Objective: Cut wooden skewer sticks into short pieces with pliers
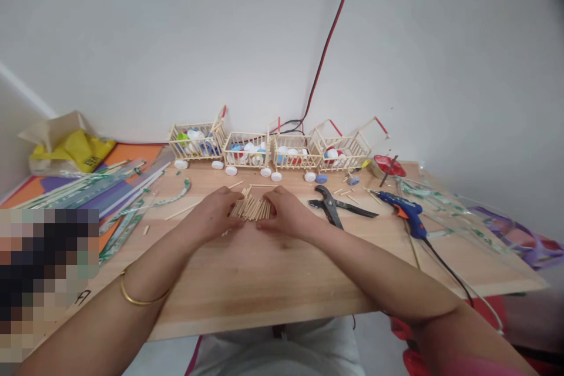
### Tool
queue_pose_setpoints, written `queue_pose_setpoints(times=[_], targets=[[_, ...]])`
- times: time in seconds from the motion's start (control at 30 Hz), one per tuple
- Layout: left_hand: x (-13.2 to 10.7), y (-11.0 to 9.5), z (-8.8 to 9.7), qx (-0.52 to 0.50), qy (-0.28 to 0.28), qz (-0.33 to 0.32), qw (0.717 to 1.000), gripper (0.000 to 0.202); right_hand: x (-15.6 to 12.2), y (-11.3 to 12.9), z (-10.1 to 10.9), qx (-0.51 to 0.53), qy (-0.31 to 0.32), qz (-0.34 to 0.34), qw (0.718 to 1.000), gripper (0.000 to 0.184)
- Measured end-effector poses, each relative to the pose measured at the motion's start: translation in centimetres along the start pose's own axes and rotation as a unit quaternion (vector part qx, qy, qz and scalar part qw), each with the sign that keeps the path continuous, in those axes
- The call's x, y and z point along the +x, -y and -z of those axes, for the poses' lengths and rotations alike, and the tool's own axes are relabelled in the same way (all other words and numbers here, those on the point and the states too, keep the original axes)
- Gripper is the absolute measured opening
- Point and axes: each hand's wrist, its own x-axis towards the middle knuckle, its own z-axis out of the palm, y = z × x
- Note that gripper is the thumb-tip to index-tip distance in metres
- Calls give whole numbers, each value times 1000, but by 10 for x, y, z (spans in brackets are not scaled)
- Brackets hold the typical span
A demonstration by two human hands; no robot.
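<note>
A pile of short wooden sticks (pixel 251 207) lies on the wooden table in front of me. My left hand (pixel 215 214) is curled against the left side of the pile, its thumb and fingers closed round the stick ends. From the other side my right hand (pixel 285 212) cups the pile in the same way, so the sticks sit between both hands. Just beyond them lies one longer thin stick (pixel 263 185). A pair of black pliers (pixel 330 205) rests to the right of my right hand, apart from it.
Several small stick-built carts (pixel 247 151) holding bottle caps line the wall. At right are a blue glue gun (pixel 408 211) with its cord and a red bowl (pixel 389 165). Plastic-wrapped sticks (pixel 126 220) and a yellow bag (pixel 79 151) lie at left.
</note>
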Motion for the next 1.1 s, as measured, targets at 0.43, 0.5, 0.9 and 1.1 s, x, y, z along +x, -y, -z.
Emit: queue_pose_setpoints(times=[0.43,0.5,0.9,1.1], targets=[[1,3,4,-43,-8,-59,997,46,12,14,-16,-60,-49,36,996,74],[1,2,6,-40,-4,-68,997,36,14,17,-19,-62,-52,38,996,70],[-1,4,6,-19,-18,-90,996,25,17,22,-26,-60,-56,35,996,54],[1,6,-2,2,-71,-102,992,32,12,8,-10,-14,-57,67,996,56]])
